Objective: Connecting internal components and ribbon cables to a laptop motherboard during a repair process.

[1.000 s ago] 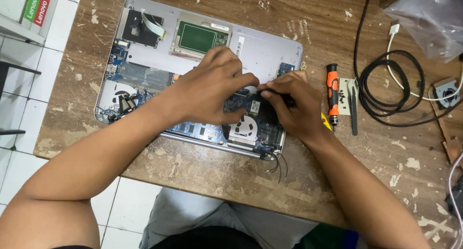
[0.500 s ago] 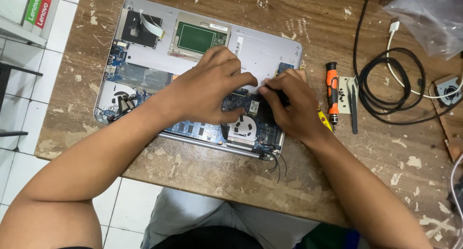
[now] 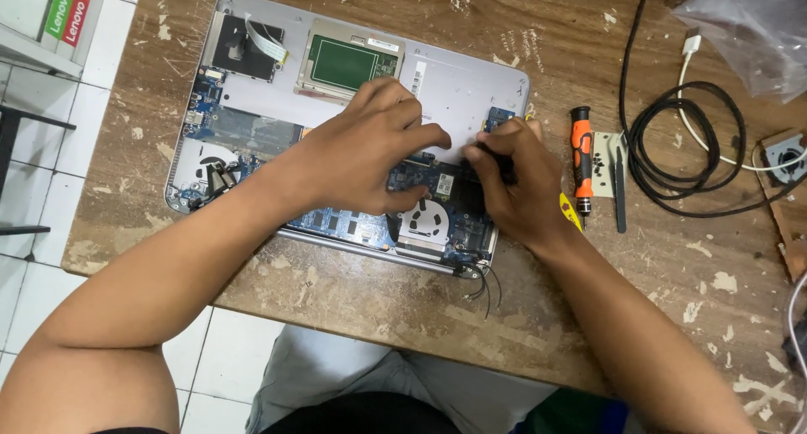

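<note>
opened laptop lay mid-table, blue motherboard exposed, likely fragile, best held by edges. left hand pressed on board, fingers spread. right hand fingers pinched around small dark part.

We note a worn wooden desk, its brown surface scratched and flecked with pale chips. Left of and below it we see a white tiled floor with dark grout lines. Lighting is even, without hard shadows.
</note>
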